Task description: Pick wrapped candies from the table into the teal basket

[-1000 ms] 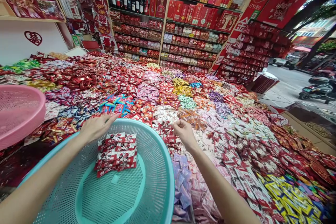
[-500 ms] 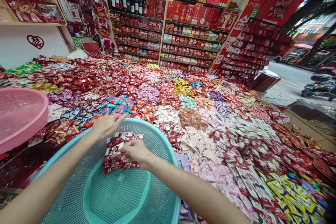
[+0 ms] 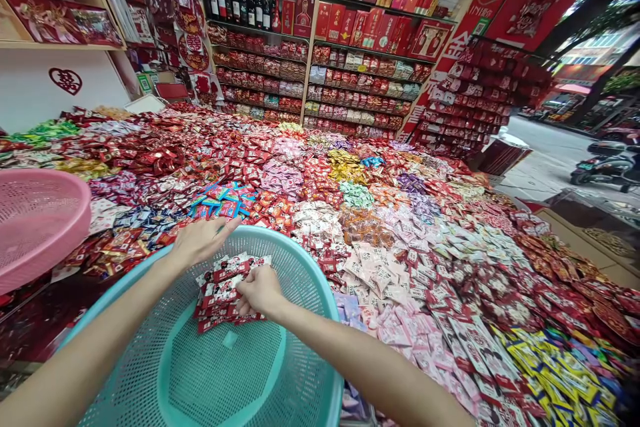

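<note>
A turquoise plastic basket [image 3: 313, 280] with meshed sides stands in front of me. Several red and white candy packets [image 3: 220, 290] lie in a pile against its far inner wall. My right hand [image 3: 261, 290] is inside the basket with thumb and fingers pinched at the right side of the pile, on a candy packet partly hidden by the fingers. Over the basket's far left rim hovers my left hand [image 3: 203, 240], its fingers stretched out and nothing in them.
A broad spread of wrapped candies [image 3: 320, 227] in many colours surrounds the basket on the far and right sides. To the left is a pink basket [image 3: 75, 240]. Shelves with boxes and wine bottles [image 3: 240, 3] rise behind; a street with a scooter [image 3: 605, 163] lies at right.
The candy packets beside my right hand have shifted, and some now sit tilted. My right hand has moved only slightly; my left hand stays nearly where it was.
</note>
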Action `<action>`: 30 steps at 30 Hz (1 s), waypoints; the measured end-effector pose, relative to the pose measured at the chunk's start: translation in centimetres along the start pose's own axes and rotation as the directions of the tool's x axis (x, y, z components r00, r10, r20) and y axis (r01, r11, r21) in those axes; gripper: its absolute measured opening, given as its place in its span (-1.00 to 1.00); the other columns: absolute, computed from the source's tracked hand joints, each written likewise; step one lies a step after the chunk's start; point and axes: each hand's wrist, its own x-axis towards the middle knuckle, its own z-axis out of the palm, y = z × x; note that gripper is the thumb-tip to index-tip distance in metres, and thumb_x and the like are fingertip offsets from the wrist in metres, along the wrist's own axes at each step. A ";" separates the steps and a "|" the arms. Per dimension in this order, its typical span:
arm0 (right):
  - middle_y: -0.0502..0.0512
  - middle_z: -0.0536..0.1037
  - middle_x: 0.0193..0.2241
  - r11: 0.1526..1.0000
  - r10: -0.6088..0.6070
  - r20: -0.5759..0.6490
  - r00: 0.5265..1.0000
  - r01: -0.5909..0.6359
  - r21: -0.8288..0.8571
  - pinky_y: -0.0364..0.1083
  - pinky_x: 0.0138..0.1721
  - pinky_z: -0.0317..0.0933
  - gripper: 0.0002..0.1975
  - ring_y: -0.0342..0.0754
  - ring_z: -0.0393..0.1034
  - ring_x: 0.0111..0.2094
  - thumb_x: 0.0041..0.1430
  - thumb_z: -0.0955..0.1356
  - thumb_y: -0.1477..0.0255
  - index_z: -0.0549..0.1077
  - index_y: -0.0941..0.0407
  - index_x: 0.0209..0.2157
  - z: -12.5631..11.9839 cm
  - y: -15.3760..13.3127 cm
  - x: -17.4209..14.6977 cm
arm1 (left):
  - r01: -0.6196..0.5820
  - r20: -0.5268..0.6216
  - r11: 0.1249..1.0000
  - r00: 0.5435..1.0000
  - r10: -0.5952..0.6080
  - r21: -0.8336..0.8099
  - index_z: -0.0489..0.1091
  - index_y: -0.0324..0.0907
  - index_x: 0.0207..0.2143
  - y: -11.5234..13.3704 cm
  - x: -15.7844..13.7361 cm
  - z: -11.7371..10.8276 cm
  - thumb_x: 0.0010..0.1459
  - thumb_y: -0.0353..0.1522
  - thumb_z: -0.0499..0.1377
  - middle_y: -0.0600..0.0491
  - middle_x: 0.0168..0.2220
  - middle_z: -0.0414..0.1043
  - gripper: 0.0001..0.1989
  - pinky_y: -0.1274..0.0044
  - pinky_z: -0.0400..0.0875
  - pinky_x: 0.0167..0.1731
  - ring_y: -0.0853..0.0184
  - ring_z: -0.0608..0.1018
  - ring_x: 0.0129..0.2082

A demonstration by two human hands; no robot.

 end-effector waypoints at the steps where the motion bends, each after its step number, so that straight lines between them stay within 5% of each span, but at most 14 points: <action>1: -0.02 0.42 -0.76 0.998 -0.014 -0.016 1.000 0.013 -0.062 -0.22 -0.58 0.25 -0.65 -0.16 0.35 -0.69 0.07 0.30 0.57 0.29 0.11 -0.76 -0.1 0.1 0.0 | -0.001 0.000 1.000 1.000 0.001 -0.001 0.46 -0.09 -0.01 0.1 0.0 0.0 0.04 0.22 -0.42 -0.21 -0.14 0.54 -0.07 0.21 0.29 -0.11 -0.13 0.51 -0.07; 7: 0.04 0.50 -0.68 0.933 -0.119 -0.091 0.989 0.080 -0.352 -0.19 -0.36 0.25 -0.68 -0.07 0.49 -0.43 0.14 0.32 0.44 0.36 0.10 -0.69 -0.8 0.2 -0.5 | -0.004 -0.002 1.000 1.000 0.004 -0.007 0.44 -0.08 0.02 0.2 -0.1 -0.1 0.06 0.21 -0.40 -0.19 -0.13 0.54 -0.10 0.22 0.29 -0.10 -0.13 0.51 -0.06; 10: 0.08 0.57 -0.53 0.827 -0.247 -0.114 0.962 0.148 -0.542 -0.18 -0.36 0.21 -0.78 -0.05 0.50 -0.36 0.19 0.30 0.40 0.45 0.10 -0.52 -1.9 0.1 -1.3 | 0.002 -0.005 1.000 1.000 -0.002 -0.009 0.43 -0.07 0.03 0.0 -0.1 0.1 0.07 0.20 -0.37 -0.17 -0.09 0.53 -0.13 0.23 0.29 -0.08 -0.11 0.50 -0.04; 14: 0.10 0.59 -0.34 0.442 -0.472 0.148 0.869 0.379 -0.813 -0.14 -0.38 0.19 -0.84 -0.03 0.48 -0.35 0.25 0.28 0.36 0.45 0.10 -0.22 -3.3 1.1 -2.9 | 0.015 -0.012 1.000 1.000 -0.015 0.006 0.43 -0.09 0.00 -0.3 0.1 0.5 0.08 0.19 -0.38 -0.19 -0.10 0.53 -0.14 0.22 0.30 -0.10 -0.11 0.50 -0.05; 17: 0.12 0.54 -0.30 0.061 -0.547 0.456 0.703 0.576 -0.815 -0.11 -0.38 0.21 -0.88 -0.02 0.43 -0.30 0.27 0.28 0.43 0.42 0.15 -0.21 -2.8 2.7 -4.0 | 0.001 -0.011 1.000 1.000 -0.001 0.027 0.48 -0.11 -0.15 -0.2 0.2 0.6 0.09 0.17 -0.39 -0.19 -0.19 0.54 -0.17 0.25 0.31 -0.14 -0.09 0.53 -0.11; 20: 0.13 0.48 -0.27 -0.152 -0.557 0.588 0.587 0.624 -0.767 -0.08 -0.38 0.22 -0.86 -0.02 0.39 -0.26 0.31 0.23 0.50 0.43 0.17 -0.23 -1.2 3.8 -4.4 | -0.019 -0.011 0.999 1.000 0.020 0.043 0.48 -0.12 -0.26 0.0 0.4 0.7 0.11 0.14 -0.39 -0.18 -0.26 0.54 -0.20 0.29 0.32 -0.19 -0.06 0.54 -0.16; 30: 0.16 0.45 -0.30 -0.179 -0.491 0.622 0.609 0.629 -0.757 -0.06 -0.38 0.24 -0.89 -0.02 0.35 -0.26 0.27 0.29 0.49 0.46 0.19 -0.28 0.8 4.1 -3.1 | -0.031 -0.008 0.998 0.999 0.032 0.055 0.43 -0.12 -0.30 0.1 0.3 0.7 0.14 0.10 -0.43 -0.19 -0.28 0.53 -0.23 0.28 0.31 -0.20 -0.08 0.54 -0.16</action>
